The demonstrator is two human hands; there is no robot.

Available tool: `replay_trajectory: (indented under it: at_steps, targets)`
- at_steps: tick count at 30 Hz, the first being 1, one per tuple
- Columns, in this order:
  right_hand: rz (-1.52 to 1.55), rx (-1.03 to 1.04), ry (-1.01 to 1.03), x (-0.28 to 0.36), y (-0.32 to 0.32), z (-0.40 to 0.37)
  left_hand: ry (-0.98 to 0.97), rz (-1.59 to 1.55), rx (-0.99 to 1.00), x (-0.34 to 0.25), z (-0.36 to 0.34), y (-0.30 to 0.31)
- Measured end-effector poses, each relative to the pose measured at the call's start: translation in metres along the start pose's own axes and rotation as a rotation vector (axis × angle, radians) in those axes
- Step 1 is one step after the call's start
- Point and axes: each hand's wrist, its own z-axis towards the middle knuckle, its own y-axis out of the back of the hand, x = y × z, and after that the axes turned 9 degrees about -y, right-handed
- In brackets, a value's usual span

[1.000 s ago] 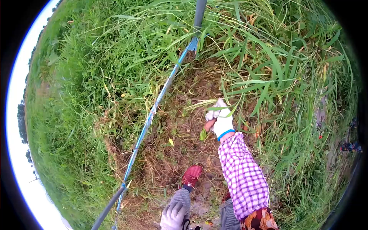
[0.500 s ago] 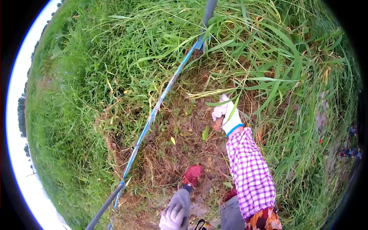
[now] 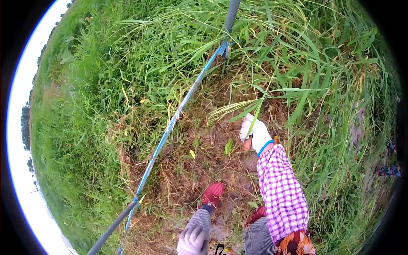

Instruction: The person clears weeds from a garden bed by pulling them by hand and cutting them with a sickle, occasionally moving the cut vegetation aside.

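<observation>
My right hand (image 3: 256,132), in a white glove with a blue cuff, is closed low over the muddy ground. A brown, wooden-looking handle (image 3: 247,143) shows below its fingers, and an orange-brown end sticks out behind the wrist; the rest is hidden. Long green grass blades (image 3: 255,121) cross the front of the glove. Just ahead of the fingers lies a bunch of pale grass stalks (image 3: 231,109). My left hand (image 3: 191,242), also in a white glove, rests with its fingers laid over my left knee and holds nothing visible.
A grey pole with a blue-wrapped section (image 3: 170,125) slants across the ground on my left. Tall grass (image 3: 140,55) grows ahead and on both sides. My red shoes (image 3: 213,193) stand on mud and dry straw. Small blue-and-red shapes (image 3: 389,171) are at the far right.
My right hand has drawn back slightly toward me and to the right, and the orange-brown end behind the wrist now shows. The left hand stays on the knee.
</observation>
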Motion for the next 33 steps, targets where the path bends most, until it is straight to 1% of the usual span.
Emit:
replay_trajectory:
  at_steps: [2, 3, 4, 6, 8, 10, 11, 12, 14, 15, 16, 17, 18, 20, 21, 22, 24, 26, 27, 28, 29, 30, 31, 32, 33]
  targets:
    - [0.017, -0.038, 0.003, -0.004, -0.002, 0.002, 0.017, 0.013, 0.006, 0.001, -0.005, -0.003]
    - [0.095, -0.055, 0.007, -0.009, -0.012, 0.000, 0.031, 0.016, 0.013, 0.002, -0.003, -0.001]
    - [0.172, 0.062, -0.019, -0.013, -0.008, 0.006, 0.029, 0.021, 0.008, 0.003, -0.001, 0.002]
    - [0.288, 0.105, -0.050, -0.018, -0.004, 0.009, 0.057, -0.041, -0.009, 0.003, 0.002, 0.006]
    - [0.404, 0.317, -0.055, -0.017, -0.002, 0.009, 0.071, -0.084, 0.007, 0.003, 0.001, 0.006]
    - [0.171, 0.066, -0.050, -0.013, -0.001, -0.008, 0.089, -0.104, 0.050, 0.005, 0.001, 0.004]
    - [0.021, -0.078, -0.008, -0.013, 0.001, -0.018, 0.094, -0.055, 0.032, 0.000, 0.008, 0.016]
    - [-0.208, -0.255, 0.045, -0.011, 0.002, -0.033, 0.099, -0.056, 0.027, 0.001, 0.009, 0.017]
    - [-0.463, -0.439, 0.061, -0.004, 0.011, -0.047, 0.099, -0.097, 0.009, 0.000, 0.013, 0.019]
    - [-0.404, -0.403, 0.004, 0.003, 0.015, -0.045, 0.065, -0.033, -0.043, 0.003, 0.022, 0.015]
    - [-0.447, -0.317, 0.015, 0.007, 0.014, -0.039, 0.076, -0.041, -0.019, -0.001, 0.025, 0.021]
    - [-0.451, -0.357, -0.037, 0.013, 0.011, -0.029, 0.054, -0.046, -0.013, -0.001, 0.026, 0.021]
    - [-0.454, -0.391, -0.087, 0.013, -0.007, -0.021, 0.031, -0.045, -0.010, 0.000, 0.026, 0.021]
    - [-0.644, -0.394, 0.008, 0.003, 0.007, -0.013, 0.043, -0.027, 0.050, -0.007, 0.023, 0.026]
    - [-0.590, -0.422, -0.049, 0.001, 0.007, -0.016, 0.067, -0.003, 0.093, -0.011, 0.023, 0.027]
    - [-0.572, -0.442, -0.032, -0.007, 0.006, -0.020, 0.062, 0.014, 0.104, -0.013, 0.028, 0.029]
    - [-0.564, -0.496, -0.021, -0.036, 0.013, -0.047, -0.012, 0.023, 0.147, -0.015, 0.039, 0.030]
    - [-0.536, -0.403, -0.108, -0.070, 0.036, -0.097, -0.038, 0.036, 0.128, -0.019, 0.042, 0.027]
    - [-0.562, -0.400, -0.136, -0.099, 0.051, -0.131, -0.061, 0.045, 0.150, -0.020, 0.043, 0.030]
    - [-0.634, -0.484, -0.200, -0.121, 0.058, -0.166, -0.081, 0.049, 0.160, -0.021, 0.047, 0.031]
    - [-0.540, -0.487, -0.260, -0.141, 0.067, -0.204, -0.051, 0.076, 0.212, -0.025, 0.049, 0.033]
    - [-0.496, -0.499, -0.303, -0.151, 0.072, -0.233, -0.045, 0.073, 0.217, -0.026, 0.049, 0.032]
    - [-0.552, -0.516, -0.327, -0.151, 0.068, -0.257, -0.062, 0.082, 0.216, -0.026, 0.049, 0.029]
    - [-0.545, -0.552, -0.307, -0.156, 0.072, -0.277, -0.090, 0.088, 0.218, -0.025, 0.047, 0.029]
    - [-0.584, -0.579, -0.327, -0.153, 0.072, -0.294, -0.087, 0.069, 0.263, -0.023, 0.046, 0.028]
